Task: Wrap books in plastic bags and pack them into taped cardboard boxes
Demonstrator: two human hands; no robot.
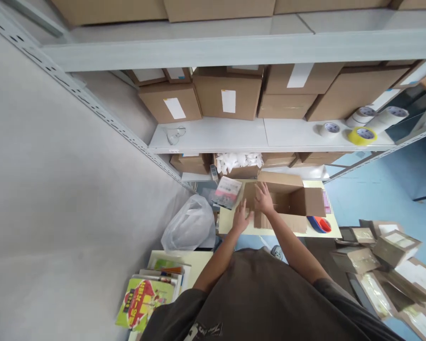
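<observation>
A cardboard box (314,202) stands on the pale yellow table with its flaps spread outward. Its inside looks bare where I can see it. My right hand (264,200) lies over the box's left side by the left flap, fingers extended and apart. Just left of that flap is my left hand (241,217), fingers spread and nothing visible in it; whether it touches the flap I cannot tell. A pink-and-white printed packet (227,190) lies at the table's left end, close to my left hand.
Behind the table rises a shelf rack (213,137) with cartons and tape rolls (362,136). A red-and-blue tape roll (320,224) sits right of the box. A white plastic bag (190,225) and a stack of books (145,303) are left; discarded cartons (395,248) cover the floor right.
</observation>
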